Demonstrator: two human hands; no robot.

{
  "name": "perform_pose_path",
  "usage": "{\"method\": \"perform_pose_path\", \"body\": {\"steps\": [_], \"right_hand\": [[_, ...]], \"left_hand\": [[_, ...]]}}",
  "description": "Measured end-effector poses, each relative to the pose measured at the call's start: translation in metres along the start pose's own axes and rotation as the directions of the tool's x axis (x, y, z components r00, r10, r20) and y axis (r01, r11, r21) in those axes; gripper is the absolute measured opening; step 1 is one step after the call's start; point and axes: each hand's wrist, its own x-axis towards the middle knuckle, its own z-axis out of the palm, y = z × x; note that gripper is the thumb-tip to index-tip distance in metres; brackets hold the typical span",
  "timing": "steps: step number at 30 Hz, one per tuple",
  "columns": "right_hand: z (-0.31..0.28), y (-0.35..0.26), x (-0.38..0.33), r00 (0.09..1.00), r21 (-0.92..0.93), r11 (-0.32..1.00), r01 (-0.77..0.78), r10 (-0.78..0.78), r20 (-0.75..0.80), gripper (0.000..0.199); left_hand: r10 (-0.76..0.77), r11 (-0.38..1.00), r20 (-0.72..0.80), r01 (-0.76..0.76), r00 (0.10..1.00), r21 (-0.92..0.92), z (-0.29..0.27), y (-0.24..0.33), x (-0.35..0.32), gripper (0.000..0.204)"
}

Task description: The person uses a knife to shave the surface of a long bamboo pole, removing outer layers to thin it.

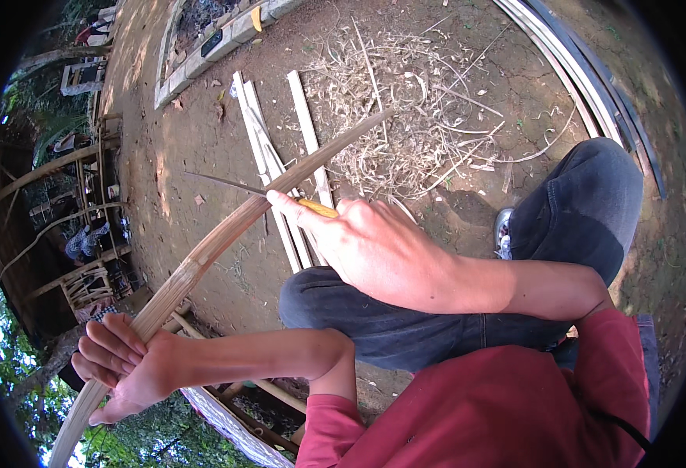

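A long, slightly curved strip of wood (202, 253) runs slantwise from the lower left up to a tapered end near the middle top. My left hand (136, 366) is wrapped round its lower part. Across its upper part lies the thin blade of a knife (318, 207) with a yellow handle. My right hand (390, 249) is closed on that handle, its index finger stretched along toward the blade and the wood. Part of the handle is hidden inside the right hand. Both forearms cross above my bent legs in dark jeans.
Curled wood shavings (390, 148) lie heaped on the dirt ground ahead, beside several pale slats (304, 117). Long strips (569, 70) lie at the far right. A dark phone (212, 43) rests on a concrete edging (238, 35). People sit under a wooden shelter at left.
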Motion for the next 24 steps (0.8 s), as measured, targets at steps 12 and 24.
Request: {"method": "perform_pose_path", "body": {"steps": [12,24], "right_hand": [[0.002,0.037,-0.003,0.995,0.079,0.992,-0.099,0.099,-0.002,0.061],[0.003,0.04,0.001,0.981,0.152,0.97,-0.192,0.187,0.048,0.068]], "left_hand": [[0.003,1.0,0.001,-0.003,1.0,0.026,0.012,-0.003,-0.004,0.064],[-0.001,0.996,0.093,0.009,0.996,-0.089,-0.003,-0.006,0.003,0.065]]}}
